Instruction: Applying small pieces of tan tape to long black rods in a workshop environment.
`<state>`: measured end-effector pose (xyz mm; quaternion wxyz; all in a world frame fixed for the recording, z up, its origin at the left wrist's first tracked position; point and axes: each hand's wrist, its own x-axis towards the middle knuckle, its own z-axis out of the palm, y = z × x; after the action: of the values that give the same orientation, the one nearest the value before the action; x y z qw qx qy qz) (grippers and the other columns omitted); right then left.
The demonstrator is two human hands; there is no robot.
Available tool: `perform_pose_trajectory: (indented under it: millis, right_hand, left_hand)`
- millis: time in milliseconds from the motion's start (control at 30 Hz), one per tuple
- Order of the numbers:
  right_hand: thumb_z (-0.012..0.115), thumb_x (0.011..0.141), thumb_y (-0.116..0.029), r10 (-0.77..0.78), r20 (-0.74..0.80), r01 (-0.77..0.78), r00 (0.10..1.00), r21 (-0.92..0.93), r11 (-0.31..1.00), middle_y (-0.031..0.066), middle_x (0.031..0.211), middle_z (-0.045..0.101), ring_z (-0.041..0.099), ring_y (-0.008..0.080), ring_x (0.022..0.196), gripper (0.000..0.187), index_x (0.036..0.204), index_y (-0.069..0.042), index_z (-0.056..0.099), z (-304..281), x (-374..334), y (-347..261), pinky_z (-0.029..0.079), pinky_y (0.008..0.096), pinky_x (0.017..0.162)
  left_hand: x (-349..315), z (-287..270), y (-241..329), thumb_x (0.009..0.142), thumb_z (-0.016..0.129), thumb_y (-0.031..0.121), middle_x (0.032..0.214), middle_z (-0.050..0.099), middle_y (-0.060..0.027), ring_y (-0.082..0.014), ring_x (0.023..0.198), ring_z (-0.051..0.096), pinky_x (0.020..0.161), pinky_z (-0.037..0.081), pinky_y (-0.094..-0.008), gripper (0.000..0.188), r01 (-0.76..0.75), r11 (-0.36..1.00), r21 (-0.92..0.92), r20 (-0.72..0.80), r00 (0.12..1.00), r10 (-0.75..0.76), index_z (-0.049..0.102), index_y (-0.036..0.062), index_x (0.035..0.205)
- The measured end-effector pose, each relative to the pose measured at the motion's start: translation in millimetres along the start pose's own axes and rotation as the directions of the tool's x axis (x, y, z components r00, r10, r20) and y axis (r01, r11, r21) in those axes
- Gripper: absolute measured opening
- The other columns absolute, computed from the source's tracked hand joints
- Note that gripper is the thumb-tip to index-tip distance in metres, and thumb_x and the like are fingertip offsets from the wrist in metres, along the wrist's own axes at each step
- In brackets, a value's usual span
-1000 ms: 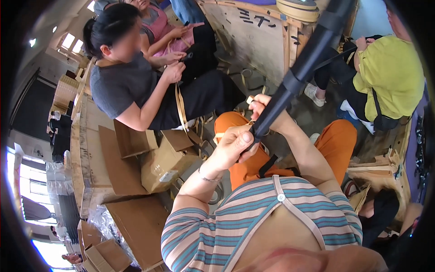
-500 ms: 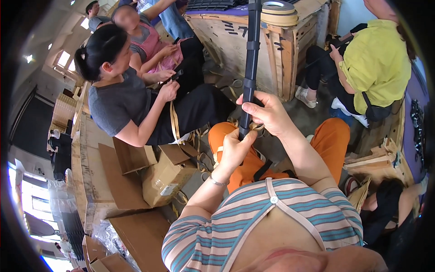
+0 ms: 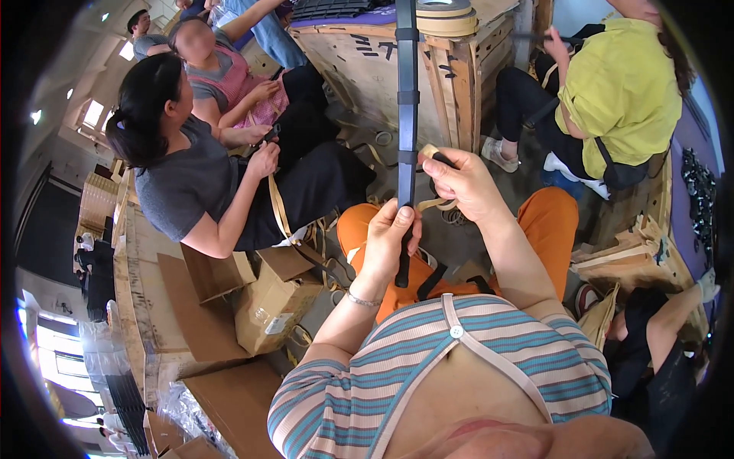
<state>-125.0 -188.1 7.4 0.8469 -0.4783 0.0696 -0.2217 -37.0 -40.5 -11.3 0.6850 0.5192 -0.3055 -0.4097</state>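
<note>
The left hand (image 3: 388, 239) is gripping the upright black bar (image 3: 407, 115); the right hand (image 3: 462, 183) is pinching tan tape (image 3: 433, 203) against it, which risks wrinkling if slackened.

Black strip (image 3: 407, 115); beige tape (image 3: 433, 203); orange trousers (image 3: 550, 222); striped teal-pink-white shirt (image 3: 489, 359).

My one head view looks steeply down from close above my chest, knees and the floor (image 3: 459, 237) beyond.

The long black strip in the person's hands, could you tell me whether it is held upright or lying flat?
Upright. The long black strip runs vertically up the picture, gripped low by the left hand and higher by the right hand.
</note>
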Motion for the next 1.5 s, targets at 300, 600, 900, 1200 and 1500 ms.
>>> perform_pose_trajectory:
  millis: [300, 600, 900, 1200, 1500]
  right_hand:
    - [0.063, 0.083, -0.013, -0.243, -0.198, 0.203, 0.950, -0.203, 0.958, -0.0080, 0.063, 0.046, 0.030, -0.0011, 0.049, 0.018, 0.097, -0.001, 0.064, 20.4, -7.4, -1.0, 0.021, 0.0162, 0.042]
    - [0.066, 0.080, -0.012, -0.311, -0.204, 0.227, 0.928, -0.350, 0.909, -0.0088, 0.060, 0.046, 0.032, -0.0007, 0.050, 0.016, 0.093, -0.002, 0.066, 25.7, -8.6, 5.3, 0.023, 0.0165, 0.043]
    - [0.067, 0.079, -0.011, -0.323, -0.256, 0.228, 0.911, -0.340, 0.912, -0.0032, 0.066, 0.056, 0.045, 0.0005, 0.063, 0.017, 0.090, 0.001, 0.066, 31.0, -8.5, 13.4, 0.035, 0.0173, 0.053]
    - [0.068, 0.079, -0.015, -0.235, -0.326, 0.173, 0.916, -0.208, 0.963, -0.0091, 0.060, 0.045, 0.031, -0.0007, 0.048, 0.013, 0.084, -0.003, 0.066, 30.0, -8.1, 8.5, 0.022, 0.0172, 0.042]
    - [0.068, 0.077, -0.009, -0.053, -0.270, 0.042, 0.961, -0.046, 0.998, -0.0066, 0.062, 0.047, 0.032, -0.0010, 0.047, 0.011, 0.084, -0.002, 0.063, 18.2, -3.3, 7.7, 0.023, 0.0153, 0.041]
  left_hand:
    - [-2.6, 1.6, -7.7, 0.091, 0.046, 0.033, 0.058, 0.044, -0.0050, -0.0118, 0.040, 0.039, 0.036, 0.031, -0.0226, 0.029, 0.210, 0.880, -0.425, 0.357, 0.933, -0.050, 0.047, 0.0040, 0.091]
    - [0.8, -7.1, -17.5, 0.091, 0.045, 0.036, 0.055, 0.038, -0.0041, -0.0103, 0.039, 0.033, 0.032, 0.027, -0.0226, 0.032, 0.523, 0.568, -0.636, 0.674, 0.735, 0.077, 0.043, 0.0042, 0.091]
    - [0.3, -5.4, -12.2, 0.091, 0.046, 0.033, 0.056, 0.041, -0.0054, -0.0128, 0.040, 0.036, 0.035, 0.029, -0.0231, 0.028, 0.277, 0.810, -0.516, 0.493, 0.870, 0.016, 0.043, 0.0053, 0.092]
    - [4.6, -10.3, -13.8, 0.093, 0.047, 0.027, 0.060, 0.042, 0.0029, -0.0037, 0.046, 0.035, 0.042, 0.030, -0.0167, 0.019, -0.081, 0.996, 0.025, 0.148, 0.986, 0.076, 0.044, 0.0090, 0.088]
    - [1.4, -11.4, -13.1, 0.092, 0.048, 0.028, 0.060, 0.041, 0.0037, -0.0032, 0.046, 0.035, 0.041, 0.028, -0.0162, 0.021, -0.088, 0.992, 0.089, 0.111, 0.991, 0.078, 0.042, 0.0095, 0.085]
